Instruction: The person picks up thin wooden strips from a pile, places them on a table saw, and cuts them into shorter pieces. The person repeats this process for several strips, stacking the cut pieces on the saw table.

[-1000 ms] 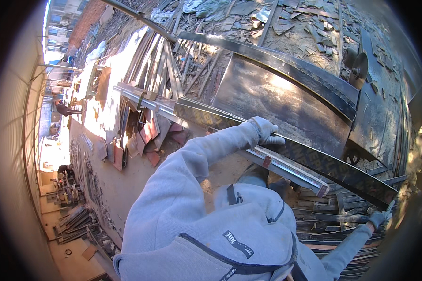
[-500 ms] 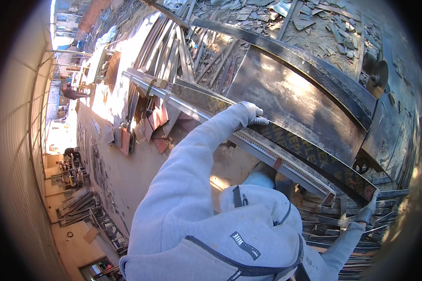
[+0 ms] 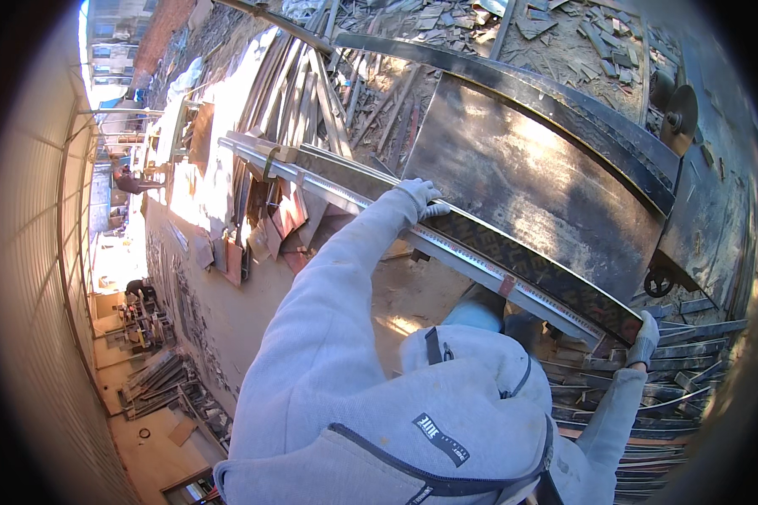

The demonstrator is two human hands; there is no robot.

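My left grip (image 3: 419,195) and right grip (image 3: 644,337), gloved, clamp a long dark plank (image 3: 514,252) lying on the rusty steel tabletop (image 3: 522,160); uneven hold could let it slide off.

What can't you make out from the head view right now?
- Left hand: its palm lies on the long metal strip, so its hold is hidden.
- Right hand: near the picture's rim, small; hold on the strip's end unclear.
- Legs: covered by the grey hooded jacket.
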